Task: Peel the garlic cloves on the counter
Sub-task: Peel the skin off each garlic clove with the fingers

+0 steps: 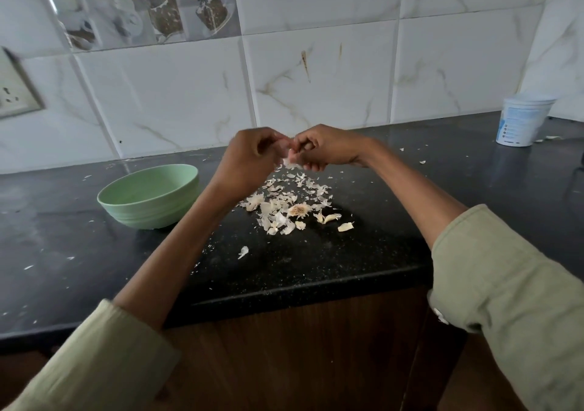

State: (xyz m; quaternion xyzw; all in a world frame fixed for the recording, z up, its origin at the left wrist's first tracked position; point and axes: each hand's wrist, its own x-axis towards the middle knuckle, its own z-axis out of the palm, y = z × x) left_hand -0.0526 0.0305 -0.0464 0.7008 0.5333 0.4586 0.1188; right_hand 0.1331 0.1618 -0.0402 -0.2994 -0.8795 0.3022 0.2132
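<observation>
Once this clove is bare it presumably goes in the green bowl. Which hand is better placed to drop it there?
Probably the left hand. The green bowl sits on its side of the counter, beside the left forearm. The right hand would have to cross over. Both pinch the clove now.

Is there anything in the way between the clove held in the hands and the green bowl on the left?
Nothing visible blocks that path. The garlic clove is pinched between the left hand and the right hand, above the pile of skins. The green bowl sits open to the left, with only bare counter between.
</observation>
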